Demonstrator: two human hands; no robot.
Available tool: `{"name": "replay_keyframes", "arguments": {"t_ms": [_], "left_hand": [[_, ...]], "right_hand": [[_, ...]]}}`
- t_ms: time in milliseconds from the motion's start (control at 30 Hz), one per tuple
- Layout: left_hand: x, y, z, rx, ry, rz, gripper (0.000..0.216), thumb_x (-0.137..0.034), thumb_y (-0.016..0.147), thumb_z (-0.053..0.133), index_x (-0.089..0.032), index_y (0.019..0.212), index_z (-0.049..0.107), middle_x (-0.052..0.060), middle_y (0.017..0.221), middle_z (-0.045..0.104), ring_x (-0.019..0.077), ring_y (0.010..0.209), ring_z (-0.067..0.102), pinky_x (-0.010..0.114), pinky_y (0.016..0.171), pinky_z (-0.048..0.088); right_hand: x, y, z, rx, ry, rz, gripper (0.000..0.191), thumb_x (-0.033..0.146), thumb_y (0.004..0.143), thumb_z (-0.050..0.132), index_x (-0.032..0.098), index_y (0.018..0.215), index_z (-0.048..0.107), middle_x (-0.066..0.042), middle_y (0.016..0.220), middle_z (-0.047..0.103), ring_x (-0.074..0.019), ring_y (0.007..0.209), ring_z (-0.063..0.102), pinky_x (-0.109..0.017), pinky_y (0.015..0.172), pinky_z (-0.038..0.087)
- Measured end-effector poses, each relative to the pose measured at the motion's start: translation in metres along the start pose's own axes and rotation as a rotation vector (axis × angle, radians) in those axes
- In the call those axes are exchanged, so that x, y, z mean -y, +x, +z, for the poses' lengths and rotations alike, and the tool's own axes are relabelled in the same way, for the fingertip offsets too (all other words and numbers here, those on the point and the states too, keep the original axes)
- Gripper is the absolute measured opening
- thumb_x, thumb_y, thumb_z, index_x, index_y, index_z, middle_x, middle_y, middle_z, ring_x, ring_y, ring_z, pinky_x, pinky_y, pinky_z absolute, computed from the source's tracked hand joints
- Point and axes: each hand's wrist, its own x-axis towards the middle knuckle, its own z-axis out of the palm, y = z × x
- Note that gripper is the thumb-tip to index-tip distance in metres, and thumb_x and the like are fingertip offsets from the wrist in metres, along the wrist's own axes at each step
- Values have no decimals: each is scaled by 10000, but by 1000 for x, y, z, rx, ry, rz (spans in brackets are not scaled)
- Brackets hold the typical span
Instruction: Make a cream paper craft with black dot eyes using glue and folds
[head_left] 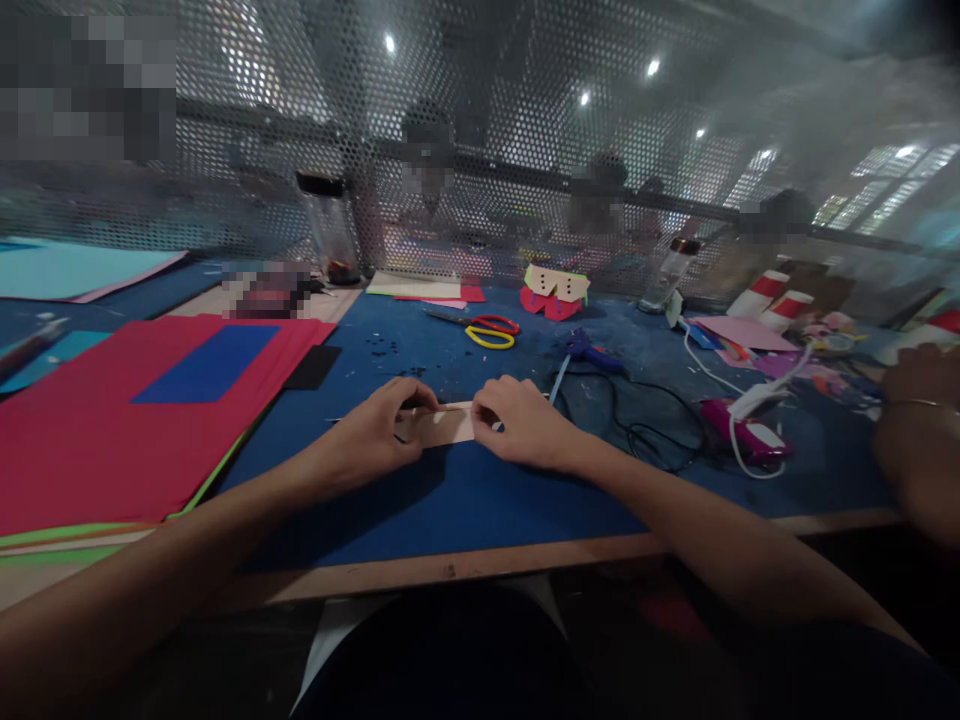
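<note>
A cream strip of paper (448,430) lies between my two hands on the blue table top. My left hand (379,430) pinches its left end, thumb and fingers curled over the edge. At the other end, my right hand (517,422) has its fingertips closed on the paper. The strip's far edge looks raised or folded; the fingers hide both ends. Beyond the hands lie scissors (487,328) with red and yellow handles. A blue glue gun (592,352) rests to the right of them, and a small red and cream paper piece (555,292) stands farther back.
Stacked red sheets (90,430) cover the left side, with a blue rectangle (214,362) on top. A black cable (637,430) and a magenta device (742,432) lie right. Another person's hand (922,400) is at the far right. Perforated mesh (487,200) rises behind.
</note>
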Motion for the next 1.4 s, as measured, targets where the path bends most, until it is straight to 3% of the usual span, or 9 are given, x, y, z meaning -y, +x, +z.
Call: {"name": "replay_keyframes", "arguments": {"t_ms": [100,200,433,800,933,1067,1233,1400], "left_hand": [[-2,1,6,-41,17,-22,292,-342,740,604,-227,1008,612,77,1062,692,289,986,658,412,855,518],[-1,4,15,-113,121,-6,287,-453,808,629,-219,971,606,90,1039,674,303,987,624,443,876,490],[3,8,27,-163,234,-22,247,-361,768,673,-232,962,592,79,1053,650,326,1033,592,456,872,463],[6,2,11,-57,22,44,371,-254,734,582,-225,1102,620,92,1162,676,304,1143,627,476,1024,506],[4,-2,8,-51,-27,96,440,-195,740,539,-234,1173,612,113,1222,675,301,1200,619,504,1078,487],[6,-3,10,-47,-42,121,397,-227,805,544,-238,1195,615,119,1241,685,303,1203,634,498,1075,498],[4,-3,5,-44,-48,81,459,-207,763,543,-233,1216,613,109,1283,693,303,1243,632,469,1099,484],[2,3,-2,-91,33,-20,427,-352,849,521,-200,1235,619,125,1277,718,304,1189,673,446,1026,521]], "right_hand": [[4,0,4,-34,-45,7,222,401,933,643,198,848,612,-39,943,657,-219,943,526,-350,826,314],[8,1,8,-48,-107,23,225,411,919,654,203,849,604,-38,957,655,-224,955,523,-358,831,316],[15,4,10,-22,-181,101,194,391,904,613,202,867,603,-69,1008,652,-252,995,520,-389,853,333],[5,-1,0,19,-33,60,94,202,829,596,211,911,642,-32,990,671,-224,959,548,-350,801,332],[-3,2,-8,1,-50,48,141,156,879,577,211,957,681,-27,1010,701,-212,978,579,-346,840,347],[-12,6,-10,-52,-131,80,237,165,992,507,188,1123,702,-87,1197,692,-254,1138,549,-404,950,323],[-24,8,-5,-17,-158,103,210,201,1024,539,208,1122,725,-68,1194,695,-237,1110,575,-396,946,341],[-30,12,-6,8,-129,123,128,193,990,606,210,1037,724,-58,1141,681,-215,1083,589,-357,921,360]]}}
